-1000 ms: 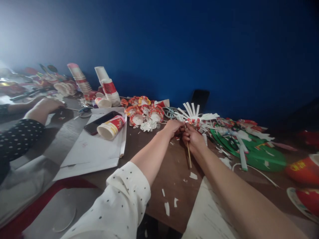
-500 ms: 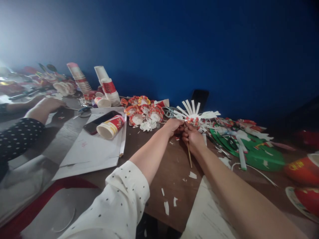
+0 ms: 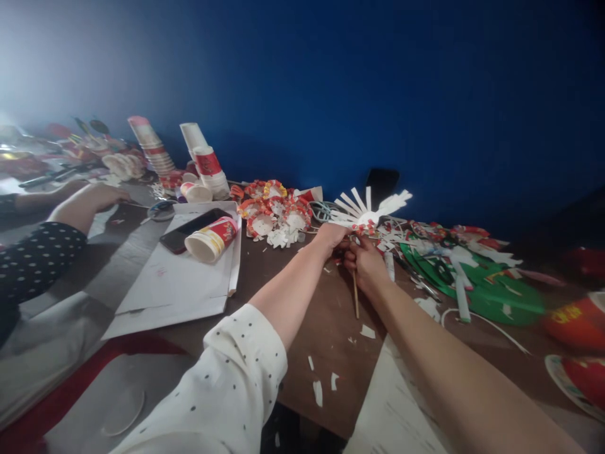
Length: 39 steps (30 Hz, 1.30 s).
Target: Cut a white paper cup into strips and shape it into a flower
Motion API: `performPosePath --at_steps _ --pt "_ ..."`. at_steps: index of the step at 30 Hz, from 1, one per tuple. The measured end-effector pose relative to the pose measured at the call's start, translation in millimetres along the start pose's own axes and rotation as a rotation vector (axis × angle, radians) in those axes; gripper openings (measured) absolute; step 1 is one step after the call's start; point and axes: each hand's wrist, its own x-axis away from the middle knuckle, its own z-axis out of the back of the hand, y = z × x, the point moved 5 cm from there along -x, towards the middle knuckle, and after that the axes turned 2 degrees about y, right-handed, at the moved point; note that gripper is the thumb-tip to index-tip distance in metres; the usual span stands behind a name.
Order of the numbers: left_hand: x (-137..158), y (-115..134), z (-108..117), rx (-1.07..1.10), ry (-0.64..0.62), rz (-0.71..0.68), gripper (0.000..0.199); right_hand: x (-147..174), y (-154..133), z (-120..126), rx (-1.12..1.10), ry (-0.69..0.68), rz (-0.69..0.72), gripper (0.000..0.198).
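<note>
Both my hands meet above the brown table around a paper cup cut into strips [image 3: 366, 216], its white strips fanned out toward the wall. My left hand [image 3: 333, 238] is closed at the cup's near side, where red patterned paper shows; its fingertips are partly hidden. My right hand [image 3: 366, 263] is closed around a thin wooden stick [image 3: 356, 296], which points down toward me below the fist. Whether the stick's upper end touches the cup is hidden by my fingers.
Cut paper-cup flowers [image 3: 276, 211] lie left of my hands. A red cup [image 3: 212, 239] rests by a phone [image 3: 191, 230] on a white folder [image 3: 174, 277]. Stacked cups [image 3: 208, 167] stand behind. Green sheets [image 3: 496, 293] lie right. A co-worker's arm [image 3: 70, 214] is at left.
The fan of white strips has tilted a little, its right-hand strips now raised. The stick's lower end has swung slightly left. Both hands keep their hold.
</note>
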Motion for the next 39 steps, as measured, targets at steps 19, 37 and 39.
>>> performPosePath --at_steps 19,37,39 --pt "10 8 -1 0.121 -0.045 -0.009 0.014 -3 -2 3 -0.202 -0.040 -0.143 0.030" --pt "16 11 -5 0.241 -0.124 0.003 0.011 -4 -4 4 -0.287 -0.086 -0.172 0.027" --pt "15 10 -6 0.252 -0.148 0.016 0.011 -4 -3 5 -0.296 -0.084 -0.184 0.027"
